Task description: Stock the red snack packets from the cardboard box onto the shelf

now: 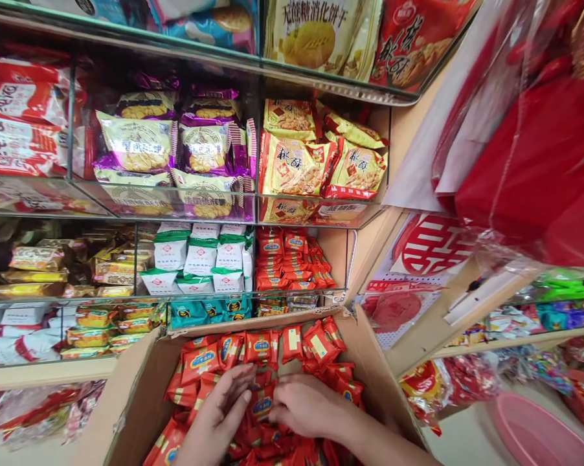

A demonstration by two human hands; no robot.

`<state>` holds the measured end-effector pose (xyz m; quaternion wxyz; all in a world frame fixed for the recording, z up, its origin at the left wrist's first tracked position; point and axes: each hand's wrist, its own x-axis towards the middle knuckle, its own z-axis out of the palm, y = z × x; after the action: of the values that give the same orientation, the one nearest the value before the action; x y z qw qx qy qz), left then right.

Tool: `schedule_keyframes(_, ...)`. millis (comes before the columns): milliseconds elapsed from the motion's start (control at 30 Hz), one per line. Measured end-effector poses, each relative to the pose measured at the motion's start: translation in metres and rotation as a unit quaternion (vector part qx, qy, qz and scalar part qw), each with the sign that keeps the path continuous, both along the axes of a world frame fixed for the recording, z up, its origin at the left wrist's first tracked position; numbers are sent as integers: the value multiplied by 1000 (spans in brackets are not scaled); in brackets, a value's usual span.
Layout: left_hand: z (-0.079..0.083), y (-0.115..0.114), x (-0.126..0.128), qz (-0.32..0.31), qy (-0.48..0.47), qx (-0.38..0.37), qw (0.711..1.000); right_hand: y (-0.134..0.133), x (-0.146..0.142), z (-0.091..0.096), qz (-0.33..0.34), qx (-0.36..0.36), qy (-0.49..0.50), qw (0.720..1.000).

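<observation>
An open cardboard box [131,388] sits in front of me, full of several small red snack packets [258,346] with blue and yellow labels. My left hand [221,411] lies on the packets with its fingers stretched out and a little apart. My right hand [304,404] rests palm down on the packets beside it, its fingertips curled in among them; what they grip, if anything, is hidden. The same red packets [292,259] are stacked on the glass shelf just above the box.
Glass shelves [175,210] hold purple and yellow biscuit bags [141,142], orange-yellow bags [296,165], white-and-green packets [195,259] and teal packets [204,310]. Red bags in clear plastic [529,149] hang at the right. A pink basin [535,433] sits low right.
</observation>
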<state>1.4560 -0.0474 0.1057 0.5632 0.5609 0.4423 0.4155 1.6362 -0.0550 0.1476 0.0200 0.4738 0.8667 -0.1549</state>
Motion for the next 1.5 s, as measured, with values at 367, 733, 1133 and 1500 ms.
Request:
schedule_keyframes(367,6,-1,-1,-6,2,-14,1000,-10,-17,3,33,-32,-98,994)
schedule_keyframes(733,29,0,0,-98,-112,-95,984,15,16,16,-122,63,377,916)
schedule_keyframes(1133,16,-9,8,-63,39,60,995,7,-3,-13,-234,-223,590,740)
schedule_keyframes(1500,14,0,5,18,-59,-25,998,6,1,-20,-236,-228,601,729)
